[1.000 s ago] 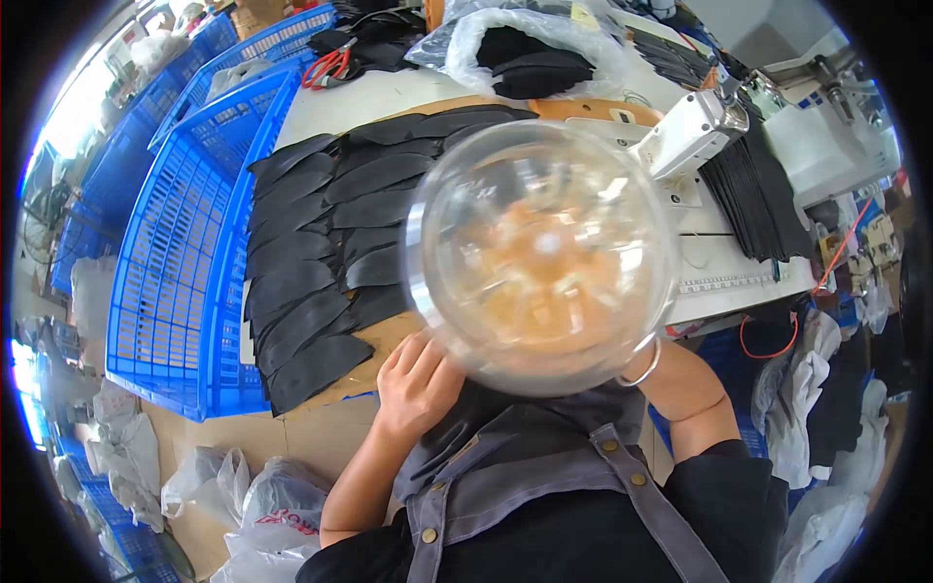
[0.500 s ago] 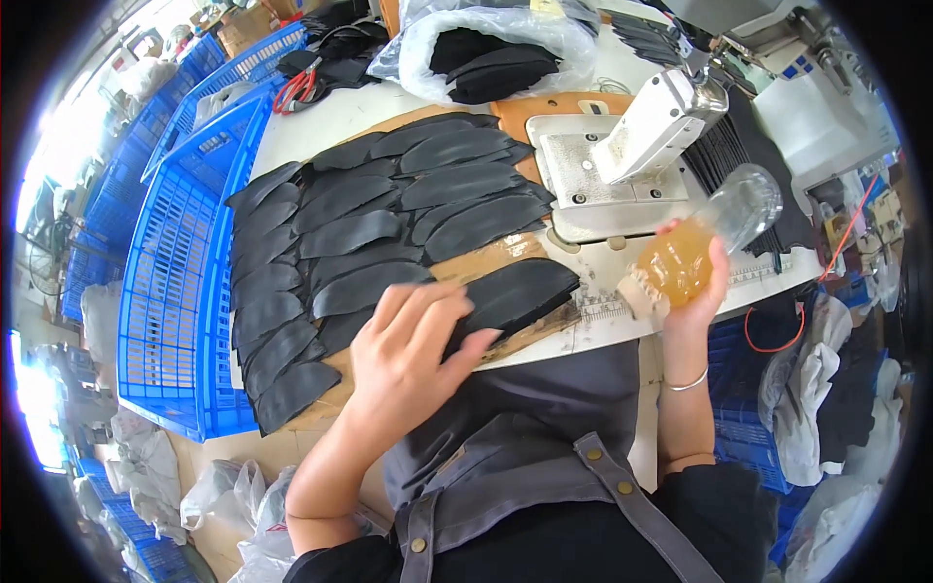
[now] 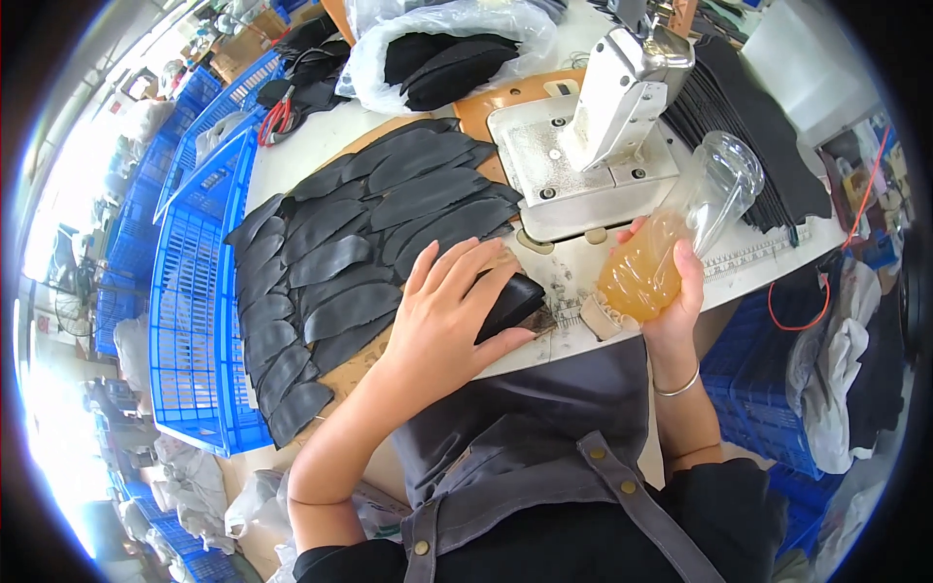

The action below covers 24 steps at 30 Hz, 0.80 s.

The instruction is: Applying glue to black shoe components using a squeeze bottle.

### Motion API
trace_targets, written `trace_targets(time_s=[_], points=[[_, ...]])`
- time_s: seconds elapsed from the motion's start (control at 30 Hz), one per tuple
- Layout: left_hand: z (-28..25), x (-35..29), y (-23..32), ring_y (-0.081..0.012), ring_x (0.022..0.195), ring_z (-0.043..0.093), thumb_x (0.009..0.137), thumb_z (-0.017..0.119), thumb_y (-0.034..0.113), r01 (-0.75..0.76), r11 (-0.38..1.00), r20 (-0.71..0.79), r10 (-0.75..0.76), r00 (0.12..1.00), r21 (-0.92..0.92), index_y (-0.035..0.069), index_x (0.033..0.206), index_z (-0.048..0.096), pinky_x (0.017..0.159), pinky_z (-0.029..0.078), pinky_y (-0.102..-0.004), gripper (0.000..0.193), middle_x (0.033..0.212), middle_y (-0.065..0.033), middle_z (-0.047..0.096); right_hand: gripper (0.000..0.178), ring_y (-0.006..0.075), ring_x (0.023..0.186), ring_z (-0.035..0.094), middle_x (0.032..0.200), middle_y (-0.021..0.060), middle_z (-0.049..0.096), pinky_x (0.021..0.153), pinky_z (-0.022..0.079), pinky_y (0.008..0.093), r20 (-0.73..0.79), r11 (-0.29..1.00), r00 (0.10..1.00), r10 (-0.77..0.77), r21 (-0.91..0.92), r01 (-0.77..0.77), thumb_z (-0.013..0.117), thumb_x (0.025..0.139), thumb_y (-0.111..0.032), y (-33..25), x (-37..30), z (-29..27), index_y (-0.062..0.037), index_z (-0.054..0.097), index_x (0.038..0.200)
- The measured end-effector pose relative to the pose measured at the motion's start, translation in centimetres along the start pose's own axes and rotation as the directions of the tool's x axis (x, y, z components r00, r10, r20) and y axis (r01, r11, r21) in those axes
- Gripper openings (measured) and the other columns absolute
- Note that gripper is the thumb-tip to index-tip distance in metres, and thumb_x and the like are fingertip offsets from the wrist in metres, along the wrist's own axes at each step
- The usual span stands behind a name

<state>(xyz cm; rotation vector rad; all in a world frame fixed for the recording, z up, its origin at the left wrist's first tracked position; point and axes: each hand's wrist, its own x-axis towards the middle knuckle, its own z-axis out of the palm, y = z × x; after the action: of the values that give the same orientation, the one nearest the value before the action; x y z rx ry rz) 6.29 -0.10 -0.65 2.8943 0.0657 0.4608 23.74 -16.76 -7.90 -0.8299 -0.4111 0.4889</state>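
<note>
My left hand [image 3: 437, 316] lies with its fingers spread over a stack of black, curved leather-like pieces [image 3: 515, 303] at the table's near edge. Its thumb rests along the near side, and the palm hides much of that stack. In my right hand [image 3: 678, 301] is a clear plastic bottle [image 3: 641, 267], partly filled with amber liquid. The bottle tilts neck-down, its base up to the right. Beige material wraps its neck [image 3: 604, 319], just above the table beside the stack. More black pieces [image 3: 335, 262] lie in overlapping rows on a brown board left of my hand.
A white sewing machine [image 3: 622, 107] stands beyond the bottle. Blue crates [image 3: 199, 330] line the left side. Red-handled scissors [image 3: 278, 119] and a clear bag of black pieces [image 3: 452, 63] sit at the back. Long black strips [image 3: 739, 126] lie at the right.
My left hand has moved right and come down over the near stack. The bottle has come lower and nearer to that stack, still in my right hand. The whole view has shifted slightly.
</note>
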Motion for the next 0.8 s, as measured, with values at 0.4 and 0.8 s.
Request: trace_targets(time_s=[0.4, 0.8], points=[[0.9, 0.9, 0.4, -0.0327, 0.106, 0.052, 0.067, 0.076, 0.020, 0.254, 0.955, -0.169, -0.279, 0.945, -0.156, 0.005, 0.096, 0.049, 0.095, 0.037, -0.0419, 0.043, 0.119, -0.0150, 0.054, 0.046, 0.0250, 0.100, 0.056, 0.108, 0.0146, 0.055, 0.084, 0.048, 0.0399, 0.006, 1.000, 1.000, -0.017, 0.000, 0.017, 0.043, 0.090, -0.037, 0.2, 0.0, -0.3, -0.0002, 0.048, 0.116], [-2.4, -5.0, -3.8, -0.0241, 0.113, 0.049, 0.075, 0.068, 0.009, 0.266, 0.579, -0.172, -0.592, 0.787, -0.771, 0.002, 0.080, 0.053, 0.096, 0.038, -0.0354, 0.018, 0.124, -0.0132, 0.053, 0.049, 0.0251, 0.104, 0.054, 0.112, 0.0138, 0.054, 0.088, 0.046, 0.0395, 0.053, 0.994, 0.998, 0.022, 0.103, -0.027, 0.044, 0.091, -0.038, 0.6, -0.1, -1.1, -0.0016, 0.044, 0.124]])
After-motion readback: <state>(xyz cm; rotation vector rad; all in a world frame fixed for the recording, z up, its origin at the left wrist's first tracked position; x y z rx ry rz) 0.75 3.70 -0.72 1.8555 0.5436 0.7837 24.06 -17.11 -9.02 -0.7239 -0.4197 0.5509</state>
